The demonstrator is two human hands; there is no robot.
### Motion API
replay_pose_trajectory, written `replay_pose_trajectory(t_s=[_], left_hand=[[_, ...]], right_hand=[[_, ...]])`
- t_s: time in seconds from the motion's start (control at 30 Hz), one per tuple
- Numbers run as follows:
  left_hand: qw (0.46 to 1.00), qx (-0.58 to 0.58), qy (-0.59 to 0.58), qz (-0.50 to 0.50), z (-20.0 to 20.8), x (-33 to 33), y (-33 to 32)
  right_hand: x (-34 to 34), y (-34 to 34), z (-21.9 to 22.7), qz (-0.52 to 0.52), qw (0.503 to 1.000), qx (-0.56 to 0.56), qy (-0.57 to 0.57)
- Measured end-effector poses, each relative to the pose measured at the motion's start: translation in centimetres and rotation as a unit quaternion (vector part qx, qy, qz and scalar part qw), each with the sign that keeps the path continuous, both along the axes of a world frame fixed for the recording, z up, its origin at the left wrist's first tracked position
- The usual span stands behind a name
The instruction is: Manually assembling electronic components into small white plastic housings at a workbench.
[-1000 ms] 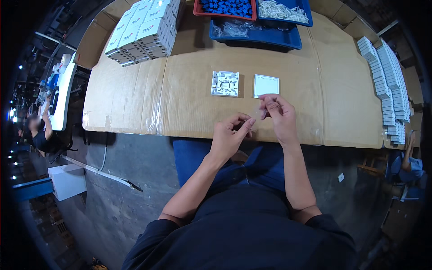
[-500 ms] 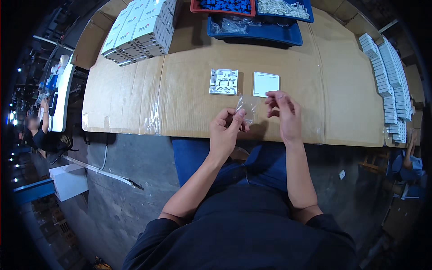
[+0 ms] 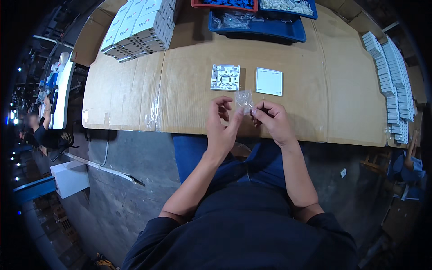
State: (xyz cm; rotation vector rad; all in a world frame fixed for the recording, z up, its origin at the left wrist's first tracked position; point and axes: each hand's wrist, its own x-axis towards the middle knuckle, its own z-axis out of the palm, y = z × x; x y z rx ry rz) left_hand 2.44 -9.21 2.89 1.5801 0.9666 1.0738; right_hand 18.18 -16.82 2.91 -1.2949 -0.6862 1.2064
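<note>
A small clear plastic bag [image 3: 243,99] is held up over the near part of the cardboard-covered table. My right hand [image 3: 275,122] pinches its lower right edge between thumb and fingertips. My left hand [image 3: 221,130] has its fingers apart and curved, with the thumb tip close to or touching the bag's lower left side; the fingers themselves hold nothing. Just beyond the bag lies a square white box base [image 3: 226,77] with its inner fittings facing up. To its right is a flat square white cover plate [image 3: 269,82]. I cannot make out what the bag contains.
Stacked white boxes [image 3: 139,29] rise at the far left. At the back are a red tray [image 3: 225,6] of blue parts, a blue tray [image 3: 288,10] of pale pieces and a blue tray [image 3: 288,32] with clear bags. Rows of white plates [image 3: 390,85] stand at right.
My left fingers have opened off the bag. My right hand has moved left and down and now pinches its edge. The view has shifted slightly.
</note>
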Motion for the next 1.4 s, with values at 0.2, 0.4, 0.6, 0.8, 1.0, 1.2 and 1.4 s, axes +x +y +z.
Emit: replay_pose_trajectory(t_s=[0.2, 0.4, 0.6, 0.8, 1.0, 1.2, 1.4], left_hand=[[0.957, 0.183, 0.109, -0.196, 1.3, -1.2, 1.9], [0.974, 0.092, 0.099, -0.183, 0.7, -1.1, 0.9], [0.981, -0.114, 0.024, -0.158, 0.0, -0.9, 0.6], [0.953, -0.259, -0.086, -0.133, -1.0, -0.6, 0.8], [0.945, -0.279, -0.109, -0.133, -1.2, -0.6, 0.9], [0.948, -0.272, -0.097, -0.133, -0.9, -0.6, 0.9], [0.96, -0.242, -0.105, -0.092, -0.9, -0.7, 0.8]], right_hand=[[0.7, -0.5, -0.3, 0.014, 0.999, 0.017, 0.031], [0.4, -0.2, 0.0, 0.008, 1.0, -0.01, 0.014], [0.0, 0.0, -0.4, -0.004, 1.0, 0.012, 0.026], [-0.7, 0.5, -0.4, 0.004, 1.0, 0.024, 0.016], [-0.9, 0.7, -1.0, 0.007, 0.999, 0.047, 0.024], [-0.9, 0.8, -1.4, -0.015, 0.999, 0.047, 0.014], [-1.1, 0.7, -0.9, 0.008, 1.0, 0.02, -0.011]])
